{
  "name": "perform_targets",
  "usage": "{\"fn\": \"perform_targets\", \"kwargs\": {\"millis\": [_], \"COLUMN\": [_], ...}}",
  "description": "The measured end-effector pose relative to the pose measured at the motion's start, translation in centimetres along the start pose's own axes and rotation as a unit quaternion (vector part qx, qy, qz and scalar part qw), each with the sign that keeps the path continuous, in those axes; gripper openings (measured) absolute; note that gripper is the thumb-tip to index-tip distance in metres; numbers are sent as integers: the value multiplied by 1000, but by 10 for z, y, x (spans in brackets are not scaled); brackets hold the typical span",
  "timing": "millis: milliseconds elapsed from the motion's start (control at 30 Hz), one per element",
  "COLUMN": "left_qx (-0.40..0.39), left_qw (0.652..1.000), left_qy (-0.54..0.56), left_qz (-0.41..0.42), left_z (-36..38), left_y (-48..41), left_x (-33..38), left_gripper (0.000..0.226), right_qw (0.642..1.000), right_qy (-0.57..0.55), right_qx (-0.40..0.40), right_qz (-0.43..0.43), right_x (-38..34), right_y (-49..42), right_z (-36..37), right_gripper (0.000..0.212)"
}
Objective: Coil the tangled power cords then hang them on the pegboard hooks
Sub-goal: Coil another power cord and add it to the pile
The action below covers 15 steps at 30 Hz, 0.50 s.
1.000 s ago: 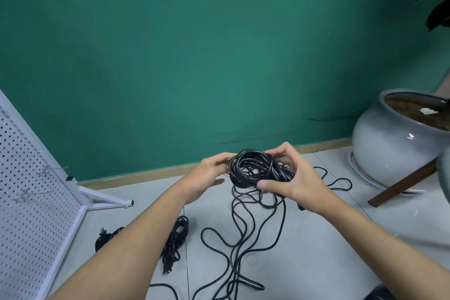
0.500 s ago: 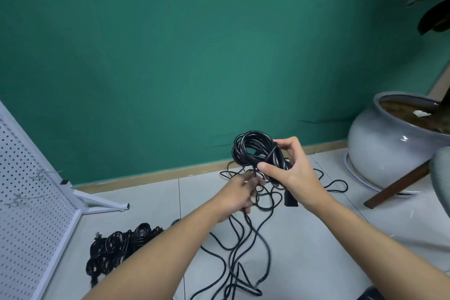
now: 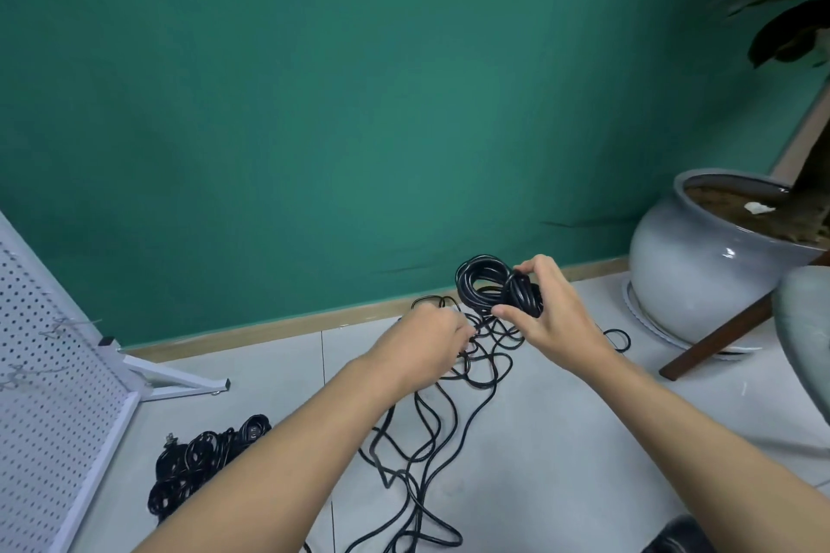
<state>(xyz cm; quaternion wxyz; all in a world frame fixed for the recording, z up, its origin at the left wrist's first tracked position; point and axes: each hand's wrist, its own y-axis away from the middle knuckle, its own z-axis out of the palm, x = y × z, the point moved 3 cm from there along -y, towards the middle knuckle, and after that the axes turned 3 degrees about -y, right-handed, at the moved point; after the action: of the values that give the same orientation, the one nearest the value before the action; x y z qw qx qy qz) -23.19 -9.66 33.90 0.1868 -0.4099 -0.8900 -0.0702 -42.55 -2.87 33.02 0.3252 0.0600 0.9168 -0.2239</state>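
Note:
My right hand point(image 3: 550, 312) holds a partly wound coil of black power cord point(image 3: 487, 283) in the air, thumb and fingers curled round its right side. Loose black cord point(image 3: 442, 413) trails from the coil in tangled loops down across the pale floor. My left hand point(image 3: 429, 339) sits lower and to the left, fingers curled on a strand of this loose cord below the coil. A second bundle of black cords point(image 3: 204, 458) with a plug lies on the floor at lower left. The white pegboard point(image 3: 42, 377) with metal hooks point(image 3: 67, 326) leans at far left.
A large grey plant pot point(image 3: 700, 278) stands at right on the floor, with a brown wooden chair leg point(image 3: 727, 332) and a grey seat edge point(image 3: 808, 337) in front of it. The pegboard's white foot point(image 3: 179, 379) juts out along the green wall.
My left hand left the coil and dropped lower to the loose strand. The right hand raised and turned the coil. The view shifted so the floor bundle shows more.

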Motion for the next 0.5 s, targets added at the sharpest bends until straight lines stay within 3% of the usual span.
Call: {"fn": "perform_targets", "kwargs": {"millis": [133, 300, 500], "left_qx": [33, 92, 130], "left_qw": [997, 985, 972], "left_qy": [25, 35, 176], "left_qz": [60, 141, 88], "left_z": [-14, -22, -31], "left_y": [6, 2, 2], "left_x": [-11, -22, -32], "left_gripper": [27, 15, 3], "right_qw": [999, 982, 964], "right_qy": [31, 25, -58], "right_qx": [-24, -178, -253], "right_qz": [2, -50, -50], "right_x": [6, -11, -52], "right_y": [1, 11, 22], "right_z": [4, 22, 23], "right_gripper": [48, 64, 50]}}
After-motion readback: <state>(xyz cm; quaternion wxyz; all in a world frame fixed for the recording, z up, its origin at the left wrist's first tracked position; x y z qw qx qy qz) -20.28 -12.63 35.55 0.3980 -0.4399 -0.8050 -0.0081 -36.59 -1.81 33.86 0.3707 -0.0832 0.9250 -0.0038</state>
